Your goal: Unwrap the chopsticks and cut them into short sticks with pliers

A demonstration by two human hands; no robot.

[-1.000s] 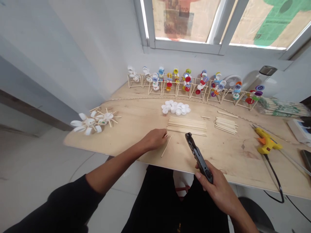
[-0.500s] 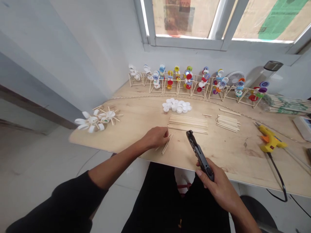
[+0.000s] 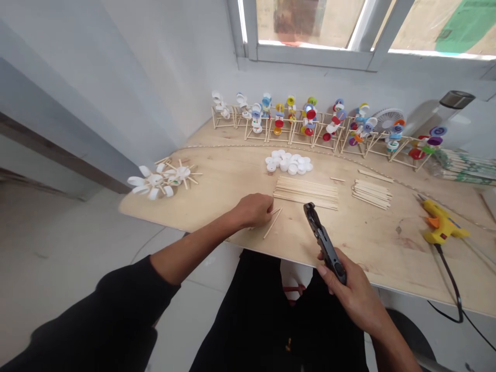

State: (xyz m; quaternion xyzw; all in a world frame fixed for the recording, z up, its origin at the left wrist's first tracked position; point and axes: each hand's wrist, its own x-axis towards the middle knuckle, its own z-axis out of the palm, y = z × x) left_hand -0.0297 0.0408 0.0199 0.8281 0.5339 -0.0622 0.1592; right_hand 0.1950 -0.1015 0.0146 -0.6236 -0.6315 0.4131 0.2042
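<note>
My left hand (image 3: 256,210) rests low over the table near its front edge, its fingers closed on a thin wooden stick whose ends peek out at either side. Just right of those fingers lies another short wooden stick (image 3: 273,223), set at a slant. My right hand (image 3: 351,289) grips dark pliers (image 3: 324,243) by the handles, with the jaws pointing up and away over the table. Beyond both hands is a row of long wooden sticks (image 3: 306,193), and behind it a cluster of white bottle caps (image 3: 289,163).
A bundle of shorter sticks (image 3: 372,194) and a yellow glue gun (image 3: 442,222) with its cord lie to the right. White cap wheels (image 3: 153,182) sit at the left. Stick frames with coloured caps (image 3: 310,124) line the wall, near a small fan (image 3: 387,120) and a bottle (image 3: 451,111).
The view has shifted slightly, so the table's things sit further right and higher. My left hand stays at the short sticks, and the pliers remain in my right hand.
</note>
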